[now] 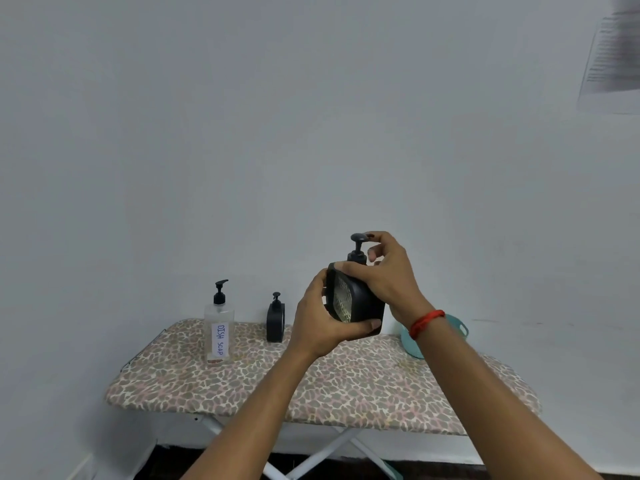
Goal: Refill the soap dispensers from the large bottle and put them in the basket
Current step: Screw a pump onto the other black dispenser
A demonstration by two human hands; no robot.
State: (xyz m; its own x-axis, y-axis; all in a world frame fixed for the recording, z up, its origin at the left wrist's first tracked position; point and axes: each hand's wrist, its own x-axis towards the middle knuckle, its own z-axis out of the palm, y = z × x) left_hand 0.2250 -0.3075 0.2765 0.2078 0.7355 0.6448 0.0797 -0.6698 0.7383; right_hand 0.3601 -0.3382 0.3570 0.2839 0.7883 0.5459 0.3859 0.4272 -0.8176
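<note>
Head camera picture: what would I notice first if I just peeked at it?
A black soap dispenser held up in the middle, the left grip around its body and the right grip at its pump. Below, a leopard-print board carries a clear bottle labelled DISH SOAP and a second black dispenser on the left, with a teal basket peeking out behind the right wrist.

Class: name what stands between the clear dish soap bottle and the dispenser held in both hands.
A second black dispenser, upright on the patterned board, as the head view shows.
</note>
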